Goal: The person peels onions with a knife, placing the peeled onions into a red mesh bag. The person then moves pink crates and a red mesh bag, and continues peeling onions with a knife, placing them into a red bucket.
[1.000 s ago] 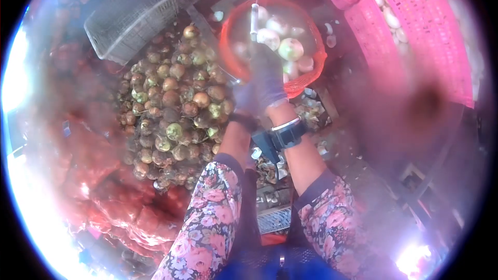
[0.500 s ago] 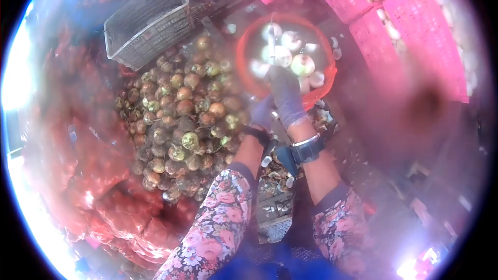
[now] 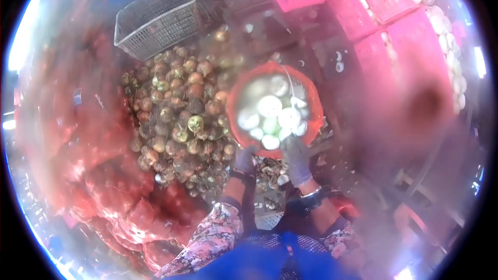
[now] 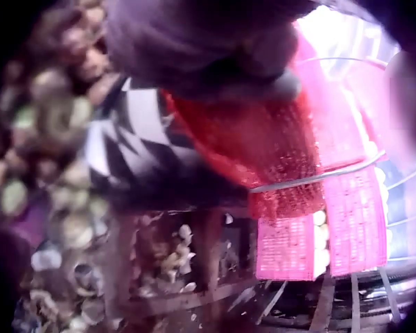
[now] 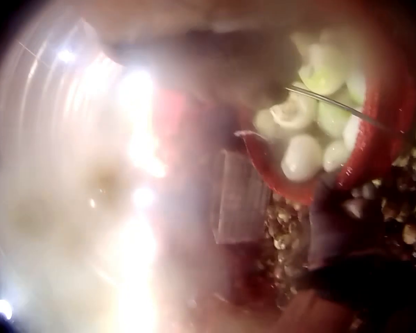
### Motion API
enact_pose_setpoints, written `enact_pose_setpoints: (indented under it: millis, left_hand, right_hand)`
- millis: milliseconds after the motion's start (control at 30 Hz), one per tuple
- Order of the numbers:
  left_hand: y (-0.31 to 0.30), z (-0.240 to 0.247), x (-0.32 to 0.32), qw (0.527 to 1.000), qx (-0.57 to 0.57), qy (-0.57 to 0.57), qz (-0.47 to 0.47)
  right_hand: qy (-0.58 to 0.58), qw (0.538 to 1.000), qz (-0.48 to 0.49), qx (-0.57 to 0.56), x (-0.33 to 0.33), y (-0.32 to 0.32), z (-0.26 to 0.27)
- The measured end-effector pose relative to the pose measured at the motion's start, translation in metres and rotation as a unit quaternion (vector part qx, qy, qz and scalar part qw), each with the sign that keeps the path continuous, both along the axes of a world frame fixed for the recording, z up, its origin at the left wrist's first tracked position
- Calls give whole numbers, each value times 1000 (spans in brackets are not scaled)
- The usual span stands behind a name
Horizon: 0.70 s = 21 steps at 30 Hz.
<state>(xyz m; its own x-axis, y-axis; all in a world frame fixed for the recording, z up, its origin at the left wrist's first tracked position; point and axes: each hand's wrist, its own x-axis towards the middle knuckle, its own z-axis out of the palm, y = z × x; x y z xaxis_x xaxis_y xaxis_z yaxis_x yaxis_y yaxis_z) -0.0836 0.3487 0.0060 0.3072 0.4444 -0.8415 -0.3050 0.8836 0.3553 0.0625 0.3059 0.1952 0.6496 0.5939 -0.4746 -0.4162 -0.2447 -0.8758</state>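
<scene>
A round red basket full of peeled onions is in front of me in the head view, with a thin wire handle across its right part. My gloved left hand grips its near-left rim; in the left wrist view its fingers curl over the red wall. At the near-right rim, my gloved right hand holds the basket, its fingertips partly hidden among the onions' glare. The right wrist view shows that hand only as a dark blur beside the onions and wire.
Unpeeled onions lie heaped at left, with a grey crate behind and red mesh sacks nearer me. Pink crates with peeled onions stand at right. Onion scraps lie below the basket.
The basket has come towards me, away from the far side of the onion heap. My right hand has drawn back from over the onions to the near rim; the left is now at the rim.
</scene>
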Motion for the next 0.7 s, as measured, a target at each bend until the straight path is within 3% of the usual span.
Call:
enact_pose_setpoints:
  millis: [33,167,233,300,367,400,433,467,533,567,633,667,700]
  left_hand:
    - [-6,36,-8,999,-24,35,-15]
    - [-60,67,-37,998,-28,51,2]
    - [-88,80,-48,998,-42,56,9]
    - [-114,56,-62,993,-97,72,2]
    - [-128,73,-54,993,-80,88,16]
    - [-138,83,-49,992,-74,94,31]
    - [-156,56,-56,993,-96,58,39]
    - [-161,59,-51,994,-97,56,19]
    - [-208,-29,-56,992,-52,-30,111]
    - [-206,-12,-49,986,-84,-20,144]
    - [-212,3,-44,976,-107,-33,186]
    - [-215,3,-49,978,-116,-19,173]
    - [-216,9,-54,979,-128,-5,160]
  right_hand:
    - [43,999,-4,-9,-6,-17,3]
    - [218,975,-28,-21,-15,-71,17]
    - [203,978,-3,-37,-21,-92,26]
    - [197,979,39,-24,-17,-105,27]
    - [210,974,83,-5,-12,-130,15]
    - [-87,982,163,-31,-6,-139,-2]
    - [-375,897,230,-46,1,-144,-27]
    - [-420,866,262,-73,7,-152,-29]
    - [-509,792,316,-121,21,-166,-32]
    - [-357,854,323,-197,28,-156,3]
    - [-332,841,363,-226,38,-155,-3]
    - [-458,777,397,-168,55,-163,-32]
    - [-383,824,396,-129,65,-166,-45]
